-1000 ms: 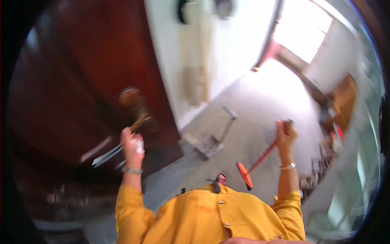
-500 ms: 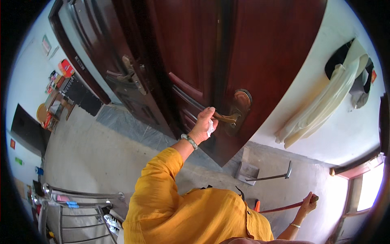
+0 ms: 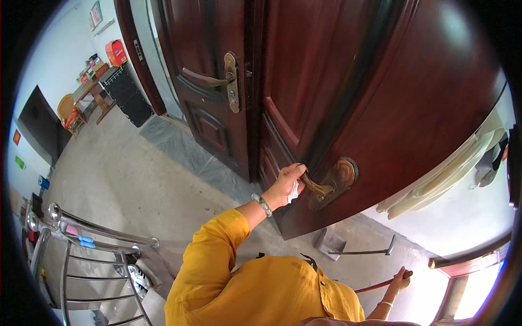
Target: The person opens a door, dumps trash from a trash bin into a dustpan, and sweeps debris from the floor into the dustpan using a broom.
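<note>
My left hand (image 3: 289,186), with a pale green bangle (image 3: 261,205) at the wrist, grips the end of the bronze door handle (image 3: 319,187) on the dark red door (image 3: 413,103). A crumpled white tissue (image 3: 293,191) sticks out between its fingers. To the lower right, my right hand (image 3: 401,280) is closed around the top of a thin red stick (image 3: 374,286), whose lower end is hidden behind my yellow clothing. Left of this door stands a second dark red door leaf (image 3: 209,103) with its own handle (image 3: 209,80).
A grey dustpan (image 3: 330,243) with a long handle lies on the floor under the door. Steel railings (image 3: 103,231) with shoes beside them stand at the lower left. Pale cloths (image 3: 446,176) hang on the right wall. A desk and a wicker chair (image 3: 69,112) are at the far left.
The door held by my left hand has swung across the view, covering more of the right wall and hanging cloths. My view has shifted. Both hands keep their holds.
</note>
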A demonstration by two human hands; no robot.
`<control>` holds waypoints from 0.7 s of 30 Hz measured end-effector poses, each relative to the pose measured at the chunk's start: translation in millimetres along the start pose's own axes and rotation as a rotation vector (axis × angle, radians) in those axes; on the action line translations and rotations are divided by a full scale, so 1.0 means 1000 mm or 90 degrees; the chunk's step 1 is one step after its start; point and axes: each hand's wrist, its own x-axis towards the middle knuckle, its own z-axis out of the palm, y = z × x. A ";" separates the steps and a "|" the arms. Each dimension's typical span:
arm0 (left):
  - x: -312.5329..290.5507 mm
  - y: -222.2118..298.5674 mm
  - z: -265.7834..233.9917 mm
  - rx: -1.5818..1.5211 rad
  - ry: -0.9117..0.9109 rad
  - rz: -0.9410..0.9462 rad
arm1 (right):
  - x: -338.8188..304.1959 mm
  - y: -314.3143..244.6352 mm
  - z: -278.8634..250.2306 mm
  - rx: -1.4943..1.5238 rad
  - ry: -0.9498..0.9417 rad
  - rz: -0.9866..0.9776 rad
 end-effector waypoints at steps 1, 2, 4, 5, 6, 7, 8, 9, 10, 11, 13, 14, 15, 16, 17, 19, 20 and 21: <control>-0.002 0.003 -0.001 0.005 0.000 -0.002 | 0.002 0.002 0.006 0.005 0.002 -0.008; -0.005 0.006 -0.002 -0.003 0.010 -0.003 | 0.003 0.004 0.011 -0.020 0.019 0.004; -0.009 0.012 -0.004 -0.005 -0.003 0.011 | 0.010 0.007 0.016 -0.047 0.038 0.006; -0.011 0.017 -0.005 -0.003 -0.010 0.015 | 0.013 0.005 0.018 -0.041 0.048 -0.006; -0.033 0.032 -0.005 -0.005 -0.007 0.023 | -0.002 -0.009 0.014 0.000 0.037 0.009; -0.044 0.040 -0.002 -0.003 -0.028 0.027 | -0.004 -0.024 0.007 0.039 0.035 0.017; -0.054 0.048 0.002 0.000 -0.048 0.031 | -0.004 -0.038 0.000 0.021 0.047 0.014; -0.059 0.052 0.001 -0.006 -0.055 0.040 | -0.007 -0.047 0.000 0.025 0.053 0.002; -0.064 0.056 0.001 -0.017 -0.039 0.040 | -0.009 -0.055 0.001 0.047 0.056 0.016; -0.069 0.058 0.001 -0.029 -0.023 0.039 | -0.007 -0.060 0.003 0.069 0.059 0.031; -0.075 0.063 -0.003 -0.030 -0.028 0.050 | 0.000 -0.058 0.008 0.072 0.060 0.075; -0.079 0.066 -0.004 -0.033 -0.007 0.056 | -0.001 -0.070 0.011 0.103 0.046 0.079; -0.083 0.069 -0.005 -0.037 0.013 0.061 | 0.001 -0.079 0.014 0.133 0.030 0.084; -0.087 0.073 -0.008 -0.046 0.007 0.060 | 0.005 -0.077 0.019 0.139 0.031 0.069; -0.092 0.078 -0.008 -0.069 0.032 0.051 | 0.006 -0.075 0.020 0.133 0.008 0.018; -0.103 0.083 -0.013 -0.101 0.031 0.073 | 0.003 -0.090 0.022 0.157 -0.033 0.018; -0.107 0.085 -0.013 -0.117 0.044 0.075 | 0.002 -0.094 0.023 0.158 -0.043 0.005; -0.108 0.087 -0.013 -0.118 0.045 0.080 | 0.008 -0.089 0.023 0.160 -0.046 0.001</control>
